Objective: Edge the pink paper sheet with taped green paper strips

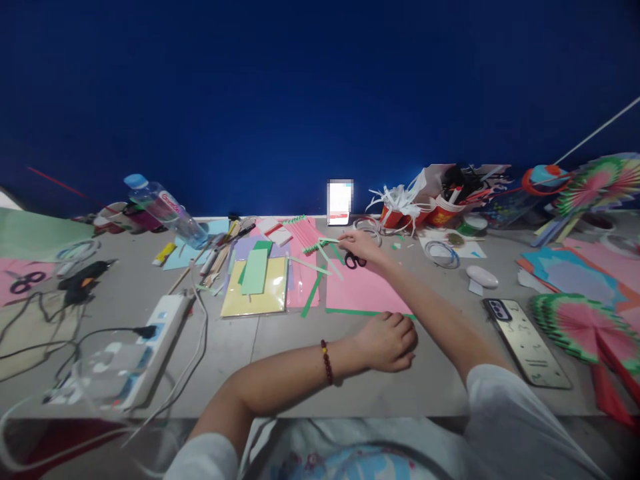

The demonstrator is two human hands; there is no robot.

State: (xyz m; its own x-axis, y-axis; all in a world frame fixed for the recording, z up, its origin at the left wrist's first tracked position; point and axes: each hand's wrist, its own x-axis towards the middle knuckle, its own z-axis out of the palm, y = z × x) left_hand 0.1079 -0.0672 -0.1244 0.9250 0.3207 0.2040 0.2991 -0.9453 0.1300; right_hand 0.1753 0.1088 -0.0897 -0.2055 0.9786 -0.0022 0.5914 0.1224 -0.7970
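Observation:
My right hand reaches over the far part of a pink sheet with a green strip along its near edge. Its fingers pinch the end of a pale green paper strip. Black-handled scissors lie just below that hand, partly hidden by it. My left hand rests on the table at the sheet's near edge, fingers curled in and nothing visible in them. More paper strips lie loose beside the sheet. A pleated pink paper with green edging sits left of my right fingertips.
Left are a yellow paper pack, a power strip with cables, a glue gun and a tilted bottle. Right are a phone, a white mouse, red cups and pleated fans. A lit screen stands behind.

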